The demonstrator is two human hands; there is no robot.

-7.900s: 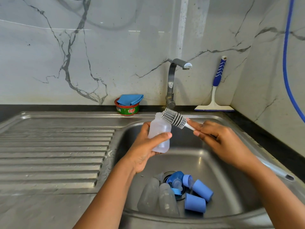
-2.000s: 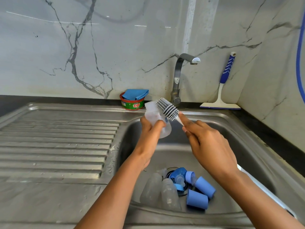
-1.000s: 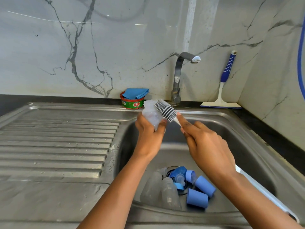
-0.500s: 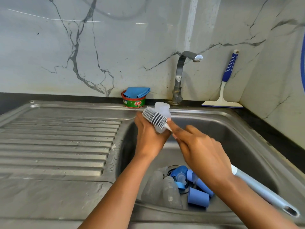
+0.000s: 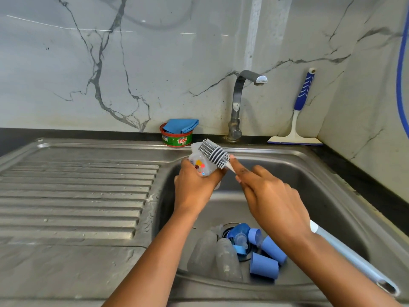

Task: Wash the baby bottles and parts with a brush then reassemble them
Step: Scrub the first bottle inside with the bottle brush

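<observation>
Head view: over the sink (image 5: 327, 196) basin, the left hand (image 5: 194, 189) holds a clear baby bottle (image 5: 202, 167), fingers curled round its body. The right hand (image 5: 272, 202) grips the bottle brush (image 5: 213, 154) by its neck, fingers pressed together and forefinger stretched along the shaft; the grey bristle head lies against the bottle's outside. On the basin floor by the drain lie two more clear bottles (image 5: 212, 255) and blue caps (image 5: 264, 265). A tap (image 5: 238, 105) stands behind the basin
</observation>
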